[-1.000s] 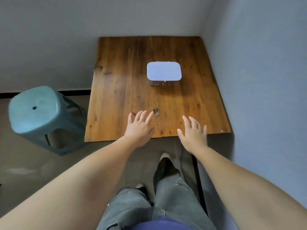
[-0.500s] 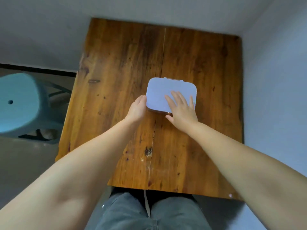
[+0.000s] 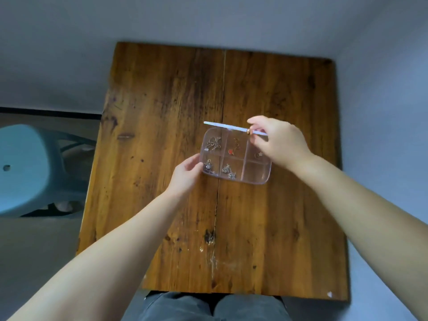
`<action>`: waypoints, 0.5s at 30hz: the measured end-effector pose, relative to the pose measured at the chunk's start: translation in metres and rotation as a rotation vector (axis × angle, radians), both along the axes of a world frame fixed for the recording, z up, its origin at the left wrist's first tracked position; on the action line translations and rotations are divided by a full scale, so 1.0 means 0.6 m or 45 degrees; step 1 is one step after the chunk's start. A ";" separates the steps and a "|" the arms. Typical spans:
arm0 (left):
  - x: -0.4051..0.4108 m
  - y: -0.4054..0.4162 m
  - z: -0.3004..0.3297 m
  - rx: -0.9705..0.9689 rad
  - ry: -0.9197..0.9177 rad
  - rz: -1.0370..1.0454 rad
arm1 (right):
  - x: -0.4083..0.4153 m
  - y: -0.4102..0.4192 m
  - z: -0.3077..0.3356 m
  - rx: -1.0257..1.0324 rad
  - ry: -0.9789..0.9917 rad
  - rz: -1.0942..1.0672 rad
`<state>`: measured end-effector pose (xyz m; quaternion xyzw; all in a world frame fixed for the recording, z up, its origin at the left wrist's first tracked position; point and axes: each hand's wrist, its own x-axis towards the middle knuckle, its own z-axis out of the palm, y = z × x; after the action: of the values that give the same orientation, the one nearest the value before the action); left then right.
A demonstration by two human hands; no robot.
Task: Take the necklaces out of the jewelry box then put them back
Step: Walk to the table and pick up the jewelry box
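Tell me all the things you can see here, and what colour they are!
Table: one, brown wood, in the middle, against the wall.
Jewelry box: one, clear, six compartments, on the table.
Lid: one, white, swung up at the box's far edge.
Necklaces: small and tangled, mostly silvery, one red bit, in five compartments; the near right one looks empty.
Stool: one, teal, on the floor left of the table.
Left hand: steadies the box's left edge.
Right hand: pinches the lid.
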<state>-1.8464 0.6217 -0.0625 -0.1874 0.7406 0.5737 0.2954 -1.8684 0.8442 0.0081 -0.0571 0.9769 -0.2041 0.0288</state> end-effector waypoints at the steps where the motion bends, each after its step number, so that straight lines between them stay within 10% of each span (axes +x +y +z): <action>1: 0.001 0.000 -0.002 -0.019 0.035 -0.022 | -0.024 0.017 0.006 -0.005 0.038 -0.107; 15: 0.022 -0.003 -0.054 -0.484 0.608 -0.459 | -0.194 0.065 -0.117 -0.181 -0.225 -0.445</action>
<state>-1.8329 0.6197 -0.0948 0.0340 0.9035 0.3918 0.1703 -1.9849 0.8831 -0.0624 0.1297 0.9487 -0.2787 0.0746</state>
